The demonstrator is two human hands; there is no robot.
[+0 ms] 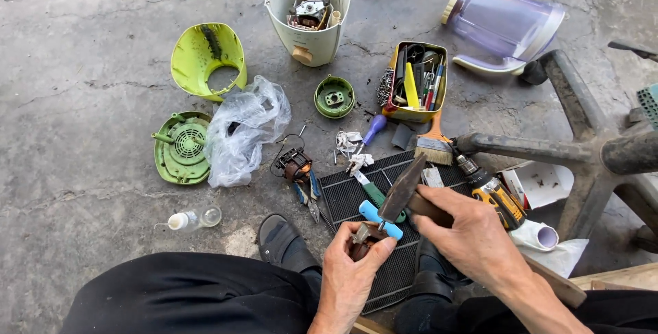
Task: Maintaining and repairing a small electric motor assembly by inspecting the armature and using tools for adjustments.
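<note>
My left hand point(353, 269) pinches a small brown motor part point(363, 236) with a metal shaft, held just above a black ribbed mat point(343, 197). My right hand point(473, 234) grips the wooden handle of a hammer point(403, 188), whose dark metal head points down at that part. A blue-handled tool point(379, 219) and a green-handled screwdriver point(372, 192) lie on the mat right beside the part.
Around lie a cream blender base point(308, 32), lime green housing pieces point(205, 56), a green vented cover point(179, 149), a plastic bag point(240, 132), a tin of tools point(415, 80), a paintbrush point(434, 143), a yellow drill point(495, 193), a clear jug point(504, 25), a chair base point(589, 142).
</note>
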